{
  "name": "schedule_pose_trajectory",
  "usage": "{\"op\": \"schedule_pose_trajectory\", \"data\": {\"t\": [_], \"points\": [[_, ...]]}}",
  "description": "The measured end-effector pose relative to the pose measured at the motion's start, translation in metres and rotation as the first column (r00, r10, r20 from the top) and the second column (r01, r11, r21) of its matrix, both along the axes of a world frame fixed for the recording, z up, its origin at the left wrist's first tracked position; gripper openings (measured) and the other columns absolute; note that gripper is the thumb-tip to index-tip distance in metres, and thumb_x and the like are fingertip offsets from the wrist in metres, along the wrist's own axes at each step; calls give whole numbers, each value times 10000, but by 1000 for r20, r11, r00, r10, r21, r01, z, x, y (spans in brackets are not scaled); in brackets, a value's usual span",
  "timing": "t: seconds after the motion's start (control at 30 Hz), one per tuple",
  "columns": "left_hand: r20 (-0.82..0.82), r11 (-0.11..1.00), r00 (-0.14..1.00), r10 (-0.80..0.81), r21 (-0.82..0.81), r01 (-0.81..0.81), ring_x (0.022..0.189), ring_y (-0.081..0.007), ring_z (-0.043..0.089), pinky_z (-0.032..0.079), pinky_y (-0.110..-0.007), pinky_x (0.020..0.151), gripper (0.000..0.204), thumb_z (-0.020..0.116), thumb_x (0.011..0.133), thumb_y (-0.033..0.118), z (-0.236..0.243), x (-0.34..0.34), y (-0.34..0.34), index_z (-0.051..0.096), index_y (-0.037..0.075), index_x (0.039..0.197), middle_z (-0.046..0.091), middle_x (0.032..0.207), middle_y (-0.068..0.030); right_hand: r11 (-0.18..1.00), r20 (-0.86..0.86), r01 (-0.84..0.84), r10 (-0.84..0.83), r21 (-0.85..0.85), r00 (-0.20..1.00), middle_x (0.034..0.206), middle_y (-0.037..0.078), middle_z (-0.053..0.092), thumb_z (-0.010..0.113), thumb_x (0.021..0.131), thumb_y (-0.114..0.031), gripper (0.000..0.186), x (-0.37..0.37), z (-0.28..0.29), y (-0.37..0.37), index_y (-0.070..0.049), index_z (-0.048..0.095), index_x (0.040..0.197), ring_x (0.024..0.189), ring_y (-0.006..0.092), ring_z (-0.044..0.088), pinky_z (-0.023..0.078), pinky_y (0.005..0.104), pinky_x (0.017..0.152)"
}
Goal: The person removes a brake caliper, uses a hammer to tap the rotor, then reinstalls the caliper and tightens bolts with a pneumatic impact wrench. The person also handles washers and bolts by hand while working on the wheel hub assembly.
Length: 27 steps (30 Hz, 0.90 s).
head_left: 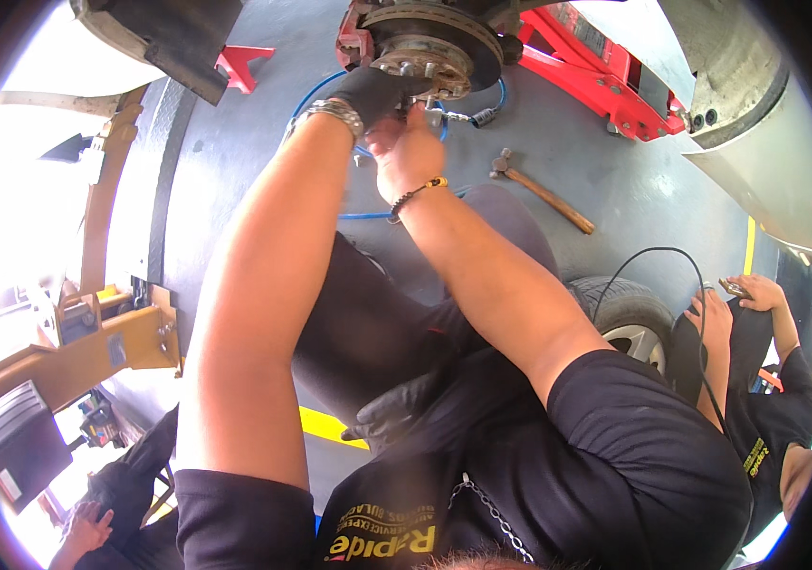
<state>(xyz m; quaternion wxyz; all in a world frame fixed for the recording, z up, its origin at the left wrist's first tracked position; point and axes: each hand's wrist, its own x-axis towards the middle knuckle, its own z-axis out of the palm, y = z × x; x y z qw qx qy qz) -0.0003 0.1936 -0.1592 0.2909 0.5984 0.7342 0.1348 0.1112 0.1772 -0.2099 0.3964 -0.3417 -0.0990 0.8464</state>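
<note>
On the left, the black-gloved left hand [379, 93] is resting at the lower edge of a rusty, round, studded metal wheel hub [429, 57] — its fingers are hiding, so I can't tell whether it's gripping — while the bare right hand [410, 157] is curling just beside a silver metal piece [434, 119] below the hub, its blurred hold equally unclear. The person seems to be working on the hub's underside, the next move probably calling for steady, aligned hands; farther right, a wooden-handled metal hammer [546, 192] is lying apart.
</note>
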Motion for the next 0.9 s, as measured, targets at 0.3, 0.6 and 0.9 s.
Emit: {"op": "schedule_pose_trajectory", "data": {"t": [0.3,0.6,0.9], "points": [[-22,998,999,33,53,-32,528,-145,612,514,-306,493,321,661,931,259,-26,-24,3,719,203,1242,674,728,-70,999,-53,-26,28,39,998,902,50,664,374,1098,-435,416,-18,-6,1,-85,597,1063,723,171,564,448,313,644],[577,900,691,435,-262,-348,548,-125,626,491,-280,490,370,693,919,393,3,0,12,731,37,1009,700,757,-61,983,-374,-154,108,-97,921,707,28,624,469,1062,-470,402,-3,-12,10,-105,599,953,618,179,566,441,322,586],[189,976,981,38,204,-77,574,-139,596,490,-302,532,338,632,952,401,-3,-17,-5,739,82,970,619,640,-27,962,-418,-164,59,-220,907,792,2,611,435,1077,-354,299,-11,4,16,-130,593,958,719,155,559,432,333,638]]}}
